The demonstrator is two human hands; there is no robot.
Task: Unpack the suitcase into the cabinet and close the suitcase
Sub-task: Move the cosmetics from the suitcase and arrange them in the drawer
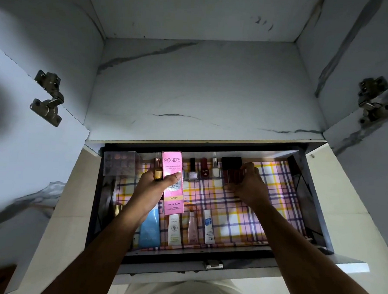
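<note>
I look down into the cabinet's open drawer [316, 198], lined with pink and yellow checked paper. My left hand [151, 189] is shut on a tall pink Pond's box [172, 168] together with a small gold-capped item [158, 174], above the drawer's left half. My right hand [250, 185] rests on a set of dark red lipstick tubes with a black top [231, 171] at the drawer's back, fingers curled around them. Three nail polish bottles [204, 170] stand in a row between my hands. The suitcase is out of view.
A clear box of eyeshadow pans [120, 163] sits at the back left. Along the drawer's front lie a blue pack [150, 231] and three tubes [192, 231]. Above is a marbled white shelf [205, 91] with both doors swung open on metal hinges [47, 97].
</note>
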